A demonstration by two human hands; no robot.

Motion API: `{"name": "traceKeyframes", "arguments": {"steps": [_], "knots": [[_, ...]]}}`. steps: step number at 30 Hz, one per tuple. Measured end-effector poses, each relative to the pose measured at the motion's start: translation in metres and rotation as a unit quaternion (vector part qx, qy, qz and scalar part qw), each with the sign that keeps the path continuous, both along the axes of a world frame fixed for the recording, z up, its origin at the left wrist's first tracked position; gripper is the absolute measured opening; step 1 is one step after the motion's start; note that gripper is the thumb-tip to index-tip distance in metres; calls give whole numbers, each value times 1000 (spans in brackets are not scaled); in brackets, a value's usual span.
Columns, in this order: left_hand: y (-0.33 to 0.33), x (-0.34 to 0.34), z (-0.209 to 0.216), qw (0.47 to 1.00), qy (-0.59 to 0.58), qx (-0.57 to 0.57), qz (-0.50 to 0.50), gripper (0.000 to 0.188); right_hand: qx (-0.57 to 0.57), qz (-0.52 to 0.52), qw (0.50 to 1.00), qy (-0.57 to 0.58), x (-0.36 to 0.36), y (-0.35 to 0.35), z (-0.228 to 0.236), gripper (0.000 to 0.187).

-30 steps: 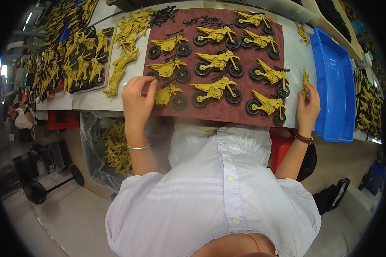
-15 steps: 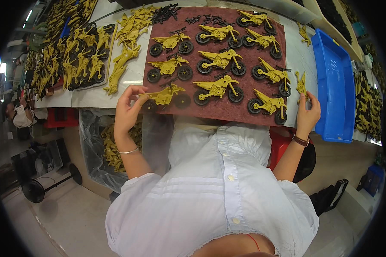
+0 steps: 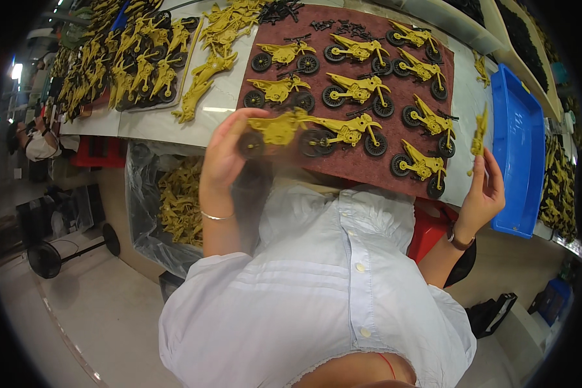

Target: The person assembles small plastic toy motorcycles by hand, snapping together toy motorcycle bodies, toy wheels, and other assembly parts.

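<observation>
My left hand (image 3: 221,155) pinches a yellow toy motorcycle (image 3: 279,131) with black wheels, blurred by motion, above the near left of a maroon cloth (image 3: 348,165). At the cloth's right, my right hand (image 3: 487,197) grips the lower end of a slim yellow plastic part (image 3: 480,129), held roughly upright. Several more yellow toy motorcycles lie in rows on the cloth, among them one (image 3: 348,129) just right of the held toy. Black small parts (image 3: 346,29) lie at the cloth's far edge.
Loose yellow parts (image 3: 200,77) are heaped left of the cloth, beside a tray of toy motorcycles (image 3: 152,64). A blue bin (image 3: 517,152) stands at the right. Below the table's left side is a plastic-lined container (image 3: 181,200) of yellow parts. A person (image 3: 42,139) shows far left.
My left hand has lifted the toy motorcycle off the cloth and moved it rightward. My right hand has picked up the yellow part from the table. The view has shifted slightly.
</observation>
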State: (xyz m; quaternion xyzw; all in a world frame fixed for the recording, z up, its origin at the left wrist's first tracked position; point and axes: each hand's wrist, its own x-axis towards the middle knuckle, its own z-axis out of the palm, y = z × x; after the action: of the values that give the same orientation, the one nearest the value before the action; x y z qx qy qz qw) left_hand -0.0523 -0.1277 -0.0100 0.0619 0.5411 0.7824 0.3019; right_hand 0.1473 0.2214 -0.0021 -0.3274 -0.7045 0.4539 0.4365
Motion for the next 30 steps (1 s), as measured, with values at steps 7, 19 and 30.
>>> {"name": "traceKeyframes", "arguments": {"steps": [7, 19, 30], "knots": [[70, 20, 3, 981, -43, 125, -139, 34, 251, 290, 923, -36, -47, -73, 39, 29], [87, 34, 3, 988, -45, 109, -102, 34, 309, 340, 886, -61, -54, -77, 34, 29], [96, 43, 10, 992, 51, 33, -111, 24, 299, 342, 889, -57, -53, -76, 25, 29]]}}
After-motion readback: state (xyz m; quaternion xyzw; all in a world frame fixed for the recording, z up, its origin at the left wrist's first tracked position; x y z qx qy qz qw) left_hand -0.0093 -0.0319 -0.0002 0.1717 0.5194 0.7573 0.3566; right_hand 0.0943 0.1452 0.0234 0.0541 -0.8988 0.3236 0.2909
